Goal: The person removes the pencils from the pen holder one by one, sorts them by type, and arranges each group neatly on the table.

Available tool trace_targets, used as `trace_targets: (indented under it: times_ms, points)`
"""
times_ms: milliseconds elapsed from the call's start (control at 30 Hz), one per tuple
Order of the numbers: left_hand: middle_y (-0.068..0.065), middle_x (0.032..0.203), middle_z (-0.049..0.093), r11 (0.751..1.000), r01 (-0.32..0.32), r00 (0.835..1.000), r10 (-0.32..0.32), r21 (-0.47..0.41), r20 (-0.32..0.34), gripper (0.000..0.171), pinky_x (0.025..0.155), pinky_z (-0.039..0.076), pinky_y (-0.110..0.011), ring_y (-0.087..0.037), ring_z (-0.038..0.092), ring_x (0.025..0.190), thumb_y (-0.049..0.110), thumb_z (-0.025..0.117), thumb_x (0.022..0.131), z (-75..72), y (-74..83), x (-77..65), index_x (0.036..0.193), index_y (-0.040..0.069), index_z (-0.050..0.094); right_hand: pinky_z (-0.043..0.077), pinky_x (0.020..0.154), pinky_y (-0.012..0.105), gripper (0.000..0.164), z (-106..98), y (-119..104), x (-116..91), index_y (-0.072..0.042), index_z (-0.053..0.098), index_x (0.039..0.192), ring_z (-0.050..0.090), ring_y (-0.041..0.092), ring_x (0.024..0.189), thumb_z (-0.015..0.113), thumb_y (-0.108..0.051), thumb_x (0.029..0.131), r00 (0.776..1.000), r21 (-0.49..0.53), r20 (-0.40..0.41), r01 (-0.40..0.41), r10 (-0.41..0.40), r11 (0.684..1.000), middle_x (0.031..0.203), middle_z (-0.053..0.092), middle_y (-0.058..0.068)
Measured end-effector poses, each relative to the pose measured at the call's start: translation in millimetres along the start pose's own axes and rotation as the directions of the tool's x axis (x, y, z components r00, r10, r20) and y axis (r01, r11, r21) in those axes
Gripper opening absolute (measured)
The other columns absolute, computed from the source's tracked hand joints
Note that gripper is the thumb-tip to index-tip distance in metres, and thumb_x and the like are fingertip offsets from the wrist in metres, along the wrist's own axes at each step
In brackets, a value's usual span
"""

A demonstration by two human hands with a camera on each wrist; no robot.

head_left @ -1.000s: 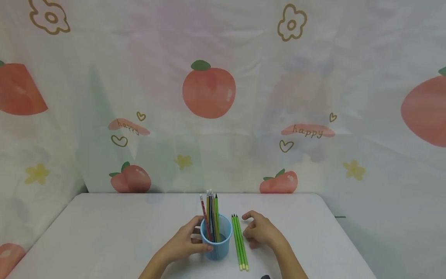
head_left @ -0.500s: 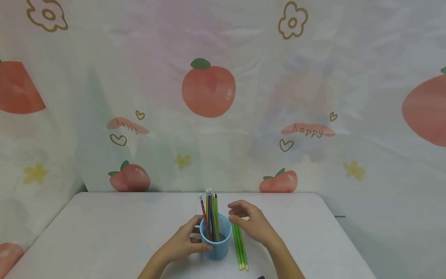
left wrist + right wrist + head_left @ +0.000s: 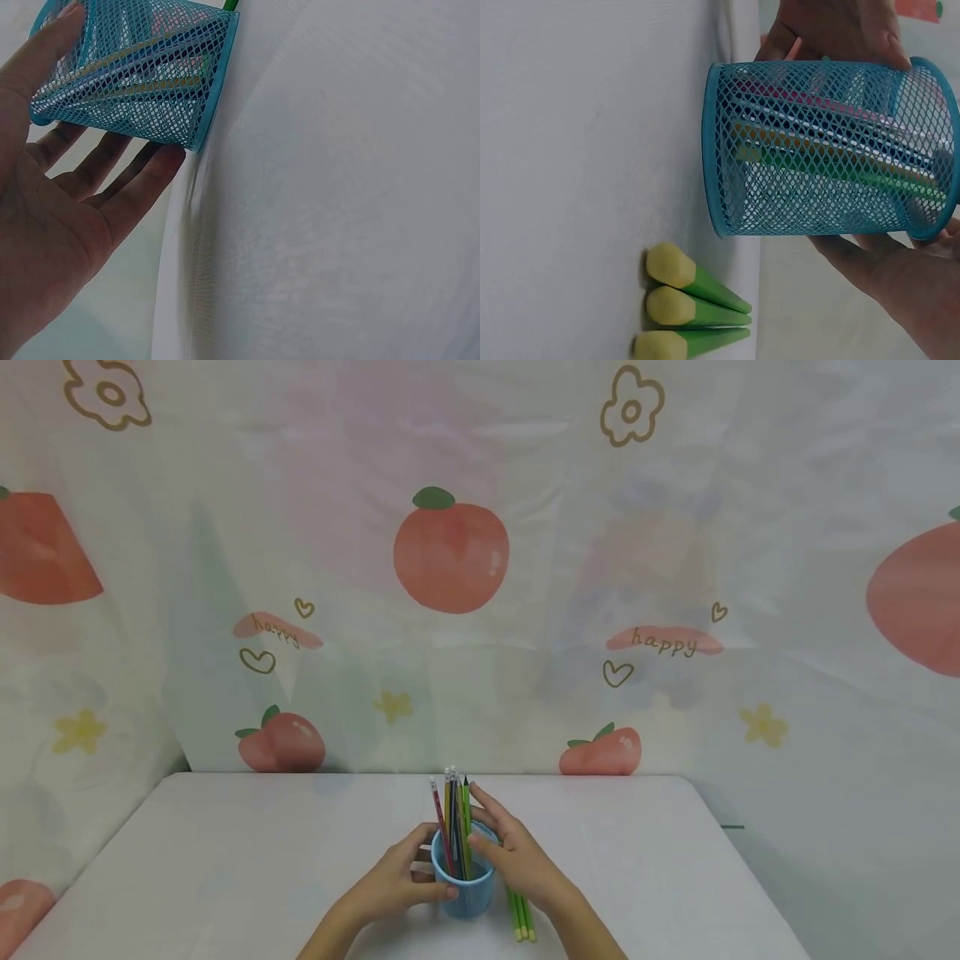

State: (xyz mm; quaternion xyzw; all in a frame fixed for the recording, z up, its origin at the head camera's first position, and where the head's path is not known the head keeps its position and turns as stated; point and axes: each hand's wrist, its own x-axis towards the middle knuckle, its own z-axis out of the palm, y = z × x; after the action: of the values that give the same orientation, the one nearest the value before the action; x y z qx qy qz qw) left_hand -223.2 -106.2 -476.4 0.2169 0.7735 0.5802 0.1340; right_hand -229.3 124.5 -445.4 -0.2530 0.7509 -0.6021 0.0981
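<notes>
A light blue mesh pencil cup (image 3: 468,902) stands upright on the table with several pencils (image 3: 453,827) leaning inside, erasers mostly up. Among them one green pencil (image 3: 466,802) has its sharpened tip up. My left hand (image 3: 393,877) grips the cup from its left side, thumb in front and fingers behind. At the cup's right side is my right hand (image 3: 521,860), its fingers extended beside the rim and close to the green pencil; whether it touches the pencil is hard to tell. Three green pencils (image 3: 697,304) lie side by side right of the cup, partly hidden under the right hand.
The white table (image 3: 247,860) runs back to a hanging cloth (image 3: 517,693) printed with fruit and flowers. More table surface extends to both sides of the hands.
My right hand has moved left from beside the loose green pencils, over them, to the cup's rim. My left hand and the cup have stayed in place.
</notes>
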Motion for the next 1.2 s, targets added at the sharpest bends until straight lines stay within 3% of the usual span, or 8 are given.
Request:
trace_targets:
  times_ms: [133,267,433,533,733,933,1200]
  points:
    - [-0.013,0.139,0.053,1.0,0.005,1.0,-0.005,0.003,-0.001,0.08,0.091,0.059,-0.036,-0.032,0.059,0.12,0.026,0.085,0.08,0.4,-0.6,0.7,0.145,0.014,0.041,0.021,0.119,0.064,0.063,-0.7,-2.4,-0.3,-0.016,0.024,0.158,0.041,0.033,0.142,0.055,-0.016,0.103,0.999,0.023,-0.051,-0.007,0.008,1.0,0.141,0.058,0.011]
    - [-0.012,0.138,0.055,1.0,0.005,1.0,-0.005,0.001,0.0,0.078,0.092,0.059,-0.035,-0.031,0.059,0.12,0.027,0.085,0.08,0.1,-0.5,1.8,0.144,0.015,0.042,0.031,0.115,0.064,0.057,-3.1,-4.7,-0.4,-0.016,0.036,0.153,0.048,0.033,0.136,0.059,-0.019,0.101,0.988,0.002,-0.153,-0.038,0.037,0.999,0.128,0.066,0.007]
    - [-0.01,0.136,0.055,1.0,-0.007,1.0,0.007,0.002,0.004,0.076,0.091,0.059,-0.035,-0.03,0.059,0.119,0.025,0.085,0.08,-0.3,0.8,2.7,0.143,0.016,0.043,0.049,0.104,0.05,0.041,-4.4,-6.8,0.9,-0.013,0.057,0.135,0.06,0.026,0.119,0.067,-0.021,0.096,0.961,-0.053,-0.274,-0.058,0.041,0.997,0.119,0.07,0.006]
    - [-0.01,0.136,0.055,1.0,-0.003,1.0,0.003,0.007,0.002,0.076,0.091,0.059,-0.036,-0.03,0.059,0.119,0.025,0.085,0.08,-0.4,1.1,3.0,0.143,0.015,0.043,0.053,0.096,0.041,0.036,-4.5,-7.9,1.4,-0.012,0.063,0.127,0.063,0.022,0.112,0.07,-0.021,0.093,0.943,-0.069,-0.33,-0.07,0.044,0.995,0.114,0.071,0.005]
    - [-0.01,0.137,0.055,1.0,0.02,1.0,-0.02,0.006,-0.002,0.077,0.093,0.058,-0.038,-0.03,0.059,0.119,0.028,0.085,0.079,0.3,1.3,1.6,0.143,0.016,0.044,0.053,0.089,0.033,0.036,-5.3,-3.3,1.5,-0.014,0.065,0.123,0.063,0.018,0.103,0.073,-0.026,0.09,0.929,-0.121,-0.367,-0.1,0.049,0.988,0.107,0.071,0.001]
    - [-0.01,0.137,0.055,1.0,0.023,1.0,-0.023,0.009,-0.001,0.077,0.093,0.058,-0.037,-0.03,0.059,0.12,0.03,0.085,0.08,-1.1,1.7,1.7,0.143,0.016,0.044,0.055,0.08,0.026,0.026,-7.0,-1.0,2.5,-0.015,0.07,0.112,0.063,0.015,0.092,0.075,-0.026,0.088,0.915,-0.205,-0.403,-0.12,0.028,0.971,0.097,0.07,-0.002]
    - [-0.01,0.136,0.055,1.0,0.03,1.0,-0.03,0.008,-0.003,0.077,0.092,0.059,-0.036,-0.029,0.059,0.119,0.029,0.085,0.08,-1.1,0.8,1.0,0.143,0.015,0.044,0.054,0.084,0.031,0.017,-5.5,-0.1,3.2,-0.018,0.07,0.103,0.062,0.014,0.091,0.074,-0.027,0.089,0.916,-0.224,-0.4,-0.142,0.042,0.964,0.094,0.068,-0.005]
